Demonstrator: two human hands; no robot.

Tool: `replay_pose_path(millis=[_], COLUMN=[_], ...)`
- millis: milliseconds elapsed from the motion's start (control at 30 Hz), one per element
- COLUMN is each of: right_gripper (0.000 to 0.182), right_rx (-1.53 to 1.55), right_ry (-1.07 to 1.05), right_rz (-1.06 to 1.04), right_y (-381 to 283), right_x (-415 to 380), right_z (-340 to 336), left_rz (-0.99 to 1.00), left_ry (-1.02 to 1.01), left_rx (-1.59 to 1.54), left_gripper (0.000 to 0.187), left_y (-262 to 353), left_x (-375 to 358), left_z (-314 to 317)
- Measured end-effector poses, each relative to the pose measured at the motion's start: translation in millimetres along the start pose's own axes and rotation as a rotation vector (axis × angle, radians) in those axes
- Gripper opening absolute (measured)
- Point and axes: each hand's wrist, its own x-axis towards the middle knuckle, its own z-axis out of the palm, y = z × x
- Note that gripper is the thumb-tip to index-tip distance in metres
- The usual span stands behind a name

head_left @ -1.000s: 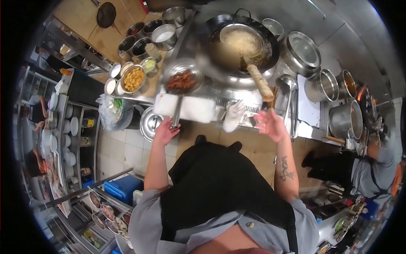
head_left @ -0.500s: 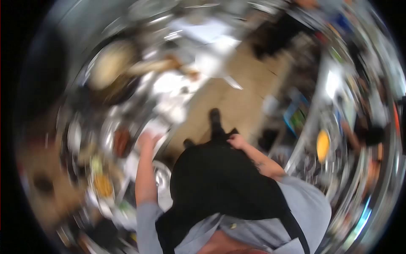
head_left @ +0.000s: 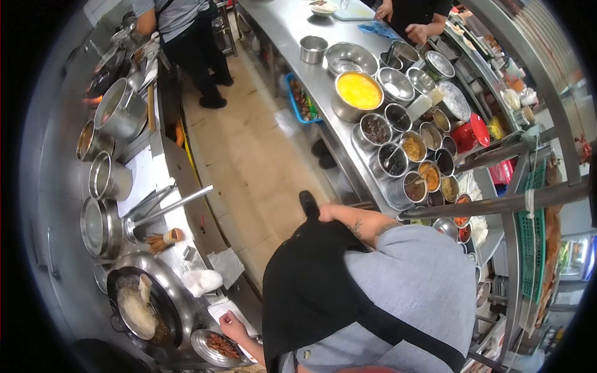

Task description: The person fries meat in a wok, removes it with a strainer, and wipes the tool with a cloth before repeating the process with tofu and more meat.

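My left hand [head_left: 228, 322] is low at the stove edge, fingers curled at the handle end of a round metal strainer [head_left: 213, 345] that holds reddish-brown pieces. A folded white cloth [head_left: 239, 315] lies right beside that hand. My right hand [head_left: 324, 214] is drawn back against my black apron [head_left: 305, 280]. The tattooed forearm shows, but the fingers are mostly hidden by the apron's fold. A dark wok [head_left: 144, 306] with pale food and a wooden-handled ladle in it sits just left of the strainer.
Pots [head_left: 118, 112] and long ladles [head_left: 166, 209] line the stove on the left, with a white rag [head_left: 202, 281] near the wok. On the right, a steel counter [head_left: 292, 37] carries several ingredient bowls, one full of yellow liquid [head_left: 357, 91]. Two other people [head_left: 186, 31] stand at the far end of the tiled aisle.
My view has swung round from facing the wok to looking down the aisle. My right hand has left the ladle handle and come back to my apron. My left hand has stayed by the strainer.
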Motion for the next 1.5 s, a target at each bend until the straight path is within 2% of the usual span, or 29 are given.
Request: replay_pose_path(millis=[167, 267, 300, 367, 467, 533, 567, 600, 633, 667, 700, 733, 800, 833, 933, 1000, 1067, 1133, 1167, 1200, 1233, 1267, 1300, 1433, 1500], right_gripper=[0.043, 0.041, 0.040, 0.039, 0.041, 0.037, 0.037, 0.038, 0.034, 0.031, 0.027, 0.026, 0.025, 0.024, 0.021, 0.021, 0.029, 0.034, 0.037, 0.038, 0.039, 0.033, 0.034, 0.036, 0.037], right_rx=[0.244, 0.447, 0.507, 0.620, 0.513, 0.371, 0.396, 0.539, 0.172, 0.370, 0.309, 0.166, 0.171, 0.238, 0.491, 0.718, 0.340, 0.477, 0.395, 0.402, 0.407, 0.405, 0.405, 0.438, 0.430], right_ry=[0.181, -0.113, -0.075, 0.004, 0.095, 0.295, 0.297, 0.428, 0.678, 0.697, 0.894, 1.097, 1.264, 1.201, 0.996, 0.841, 1.013, 1.072, 1.046, 0.921, 0.797, 0.761, 0.722, 0.750, 0.829], right_rz=[-0.118, 0.043, -0.017, -0.140, -0.319, -0.314, -0.095, 0.001, 0.048, 0.254, 0.386, 0.361, 0.332, 0.373, 0.485, 0.544, 0.580, 0.764, 0.796, 0.803, 0.810, 0.741, 0.673, 0.734, 0.728], right_y=[17.1, 13.3, 10.0, 2.5, 6.9, 37.2, 45.6, 71.2, 106.7, 131.2, 170.5, 204.6, 247.3, 253.6, 275.6, 318.1, 354.5, 385.1, 427.2, 487.1, 504.5, 521.4, 513.3, 511.4, 545.8], right_x=[2.4, -5.6, -14.8, -36.2, -76.1, -108.4, -151.2, -175.3, -185.8, -208.7, -205.8, -210.7, -217.8, -215.8, -200.5, -159.6, -142.7, -138.0, -122.4, -96.6, -88.5, -85.6, -94.3, -81.7, -66.0], right_z=[-57.6, -122.4, -139.3, -174.1, -236.4, -292.0, -331.3, -354.6, -368.3, -394.8, -405.0, -412.6, -431.0, -439.8, -458.8, -461.0, -451.8, -442.7, -432.5, -419.5, -421.9, -417.6, -408.8, -410.8, -404.3], left_rz=[0.011, 0.067, 0.032, 0.004, -0.003, -0.021, -0.043, -0.066, -0.062, -0.058, -0.054, 0.097, -0.133, -0.146, -0.440, -0.582, -0.716, -0.827, -0.876, -0.925, -0.964, -1.002, -1.029, -1.117, -1.160], left_ry=[-0.048, -0.091, -0.094, -0.094, -0.035, 0.005, 0.010, 0.012, 0.055, 0.099, 0.144, 0.277, 0.431, 0.453, 0.465, 0.420, 0.372, 0.341, 0.333, 0.323, 0.317, 0.313, 0.312, 0.314, 0.312], left_rx=[-0.100, -0.261, -0.284, -0.350, -0.353, -0.362, -0.381, -0.396, -0.349, -0.304, -0.263, -0.027, 0.146, 0.184, 0.092, -0.034, -0.157, -0.253, -0.294, -0.333, -0.363, -0.391, -0.416, -0.491, -0.529], left_gripper=[0.027, 0.022, 0.018, 0.018, 0.019, 0.019, 0.020, 0.020, 0.021, 0.021, 0.022, 0.023, 0.024, 0.028, 0.030, 0.031, 0.032, 0.033, 0.034, 0.035, 0.036, 0.036, 0.037, 0.040, 0.042], left_y=[16.5, 66.0, 92.4, 95.6, 108.6, 114.2, 111.5, 107.8, 108.4, 111.1, 109.3, 87.6, 116.2, 6.1, 12.8, 9.7, 6.6, 1.2, 0.4, 1.7, -0.3, -2.0, -4.9, -7.8, -14.1], left_x=[15.2, 11.1, 6.2, 9.9, 3.2, -3.1, -6.9, -11.3, -15.2, -19.4, -23.2, -20.2, -41.7, -24.9, -35.7, -40.3, -47.2, -55.2, -60.6, -66.2, -72.4, -78.4, -83.6, -105.4, -109.5], left_z=[12.5, 25.1, 24.9, 37.3, 51.1, 58.9, 59.0, 57.9, 55.8, 53.3, 52.1, 50.6, 32.2, 38.6, 32.5, 29.9, 25.1, 16.3, 12.7, 10.8, 7.9, 5.6, 2.1, -7.9, -15.6])
